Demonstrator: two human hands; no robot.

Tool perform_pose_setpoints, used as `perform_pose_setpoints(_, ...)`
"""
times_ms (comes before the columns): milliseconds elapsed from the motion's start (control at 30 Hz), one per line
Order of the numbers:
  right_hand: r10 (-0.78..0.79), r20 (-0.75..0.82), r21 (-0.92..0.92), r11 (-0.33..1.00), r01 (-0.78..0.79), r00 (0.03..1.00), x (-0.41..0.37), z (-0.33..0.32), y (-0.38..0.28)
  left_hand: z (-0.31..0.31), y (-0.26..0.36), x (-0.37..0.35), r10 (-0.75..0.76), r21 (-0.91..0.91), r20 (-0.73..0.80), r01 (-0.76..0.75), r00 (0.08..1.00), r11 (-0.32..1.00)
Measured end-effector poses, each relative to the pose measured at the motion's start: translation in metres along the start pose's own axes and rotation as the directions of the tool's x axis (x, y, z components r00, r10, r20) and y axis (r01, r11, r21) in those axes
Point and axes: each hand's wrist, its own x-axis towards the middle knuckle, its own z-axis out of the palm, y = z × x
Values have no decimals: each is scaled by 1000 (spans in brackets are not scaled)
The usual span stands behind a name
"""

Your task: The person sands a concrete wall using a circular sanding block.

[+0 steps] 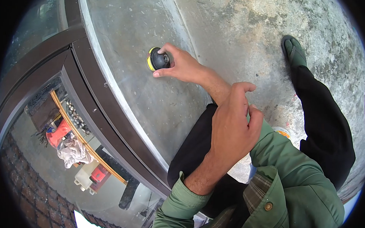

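My right hand [183,65] reaches to the upper left, its thumb and fingers curled round a black, domed, round object [160,59] with a yellow rim. The object is at the grey concrete floor, beside the white strip of the door frame. Nearer my body, my left hand [236,126] lies over my right forearm, partly hiding it. Its index finger and thumb are apart and loosely bent, with nothing seen between them. The other fingers of that hand are hidden.
A brown-framed glass door or window [78,73] fills the left side, with a red item [58,133], a crumpled cloth [74,152] and a pale container [85,178] visible in the glass. My sandalled foot [296,51] stands at the right. A round orange-and-white item [282,131] is partly hidden by my sleeve.
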Motion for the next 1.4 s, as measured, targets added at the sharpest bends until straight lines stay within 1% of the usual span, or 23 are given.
perform_pose_setpoints(133,51,43,17,999,-52,998,0,-2,3,-1,-1,0,11,8,-12,-11,1000,1000)
perform_pose_setpoints(200,82,68,98,991,-88,994,1,-2,3,-1,0,0,0,5,-5,0,1000,1000)
perform_pose_setpoints(267,97,78,115,988,-106,992,1,-3,1,-2,0,-1,-11,4,3,11,1000,1000)
perform_pose_setpoints(333,111,87,130,984,-121,990,2,-2,4,-1,-1,-1,8,0,-5,-8,1000,1000)
perform_pose_setpoints(400,19,36,105,994,-23,999,4,1,7,-1,0,0,14,7,-8,-14,1000,1000)
perform_pose_setpoints(433,19,35,106,994,-23,999,4,1,8,-1,0,0,20,14,-12,-20,1000,1000)
perform_pose_setpoints(500,23,21,24,999,-24,1000,2,1,8,-1,-1,0,21,14,-14,-21,1000,1000)
perform_pose_setpoints(633,-29,-1,65,997,29,1000,1,2,5,-2,0,-1,22,3,-11,-22,1000,1000)
perform_pose_setpoints(700,-42,13,-3,999,42,999,-3,0,0,-1,0,-1,22,3,-12,-22,1000,1000)
perform_pose_setpoints(733,-43,12,-4,999,43,999,-3,-2,-4,-1,0,-1,25,4,-12,-25,1000,1000)
perform_pose_setpoints(800,19,123,-96,995,-7,992,-5,-3,-9,-2,1,-1,14,0,-7,-14,1000,1000)
perform_pose_setpoints(833,19,122,-95,995,-7,992,-6,-2,-9,-2,1,-1,3,-4,-2,-3,1000,1000)
perform_pose_setpoints(900,-22,129,-158,987,42,991,-8,1,-8,-2,1,-1,10,-4,-6,-10,1000,1000)
perform_pose_setpoints(933,-21,129,-158,987,42,991,-8,2,-6,-2,0,-1,19,-5,-13,-19,1000,1000)
perform_pose_setpoints(1000,-105,119,-189,974,127,987,-8,4,-3,-3,1,-1,15,-5,-8,-15,1000,1000)
perform_pose_setpoints(1133,-78,105,-158,983,94,991,-6,5,-1,-4,1,-1,6,-9,-1,-6,1000,1000)
perform_pose_setpoints(1200,3,53,-169,986,6,999,-3,4,-2,-4,1,-1,11,-10,-4,-11,1000,1000)
perform_pose_setpoints(1233,2,54,-169,986,7,999,-3,6,-4,-4,0,-1,18,-11,-6,-18,1000,1000)
perform_pose_setpoints(1300,-79,9,-178,981,79,997,-7,16,-14,-3,0,-1,35,-3,-13,-35,999,999)
perform_pose_setpoints(1333,-202,7,-179,963,200,979,-13,25,-25,-3,0,-1,49,5,-19,-49,999,999)
perform_pose_setpoints(1367,-202,8,-176,964,200,979,-17,31,-33,-2,-1,-1,47,7,-20,-47,999,999)
perform_pose_setpoints(1400,-285,15,-208,937,281,959,-20,36,-39,-2,-1,-2,68,0,-27,-68,997,998)
